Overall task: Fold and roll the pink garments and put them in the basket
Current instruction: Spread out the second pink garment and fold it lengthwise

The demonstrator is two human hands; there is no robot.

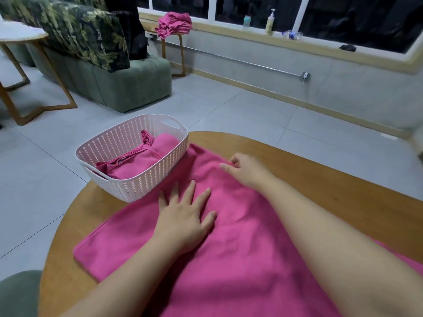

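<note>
At the far left, a pale-topped side table with bent wooden legs (34, 72) stands on grey floor tiles, and beside it a ribbed green upholstered sofa (128, 85) carries dark cushions printed with green leaves (87, 35). Behind the sofa's right end, a heap of crumpled pink garments (175, 24) sits on a thin-legged wooden stand.

Nearer, a rounded wooden table with a smooth brown top (320, 170) fills the lower part of the view. On its far left edge sits a white plastic basket with a perforated woven-look wall and cut-out handles (137, 181). Inside it lie rolled and folded pink garments (142, 161), soft and matte, with stitched hems showing.

Just right of the basket and touching its near wall, a flat pink fleecy garment (229, 259) is spread over the table, its left edge hemmed and rounded at the corner, its surface lightly rippled. The left hand (183, 216) lies flat on the cloth near the basket, fingers straight and spread wide, pressing the fabric down. The right hand (246, 171) is at the garment's far right edge, fingers curled, pinching the hem between thumb and fingertips. Both bare forearms cross the cloth and cover much of its near part.

Far right, along the yellow-trimmed window ledge, stand a small teal bottle (246, 22) and a pale pump bottle (270, 22).
</note>
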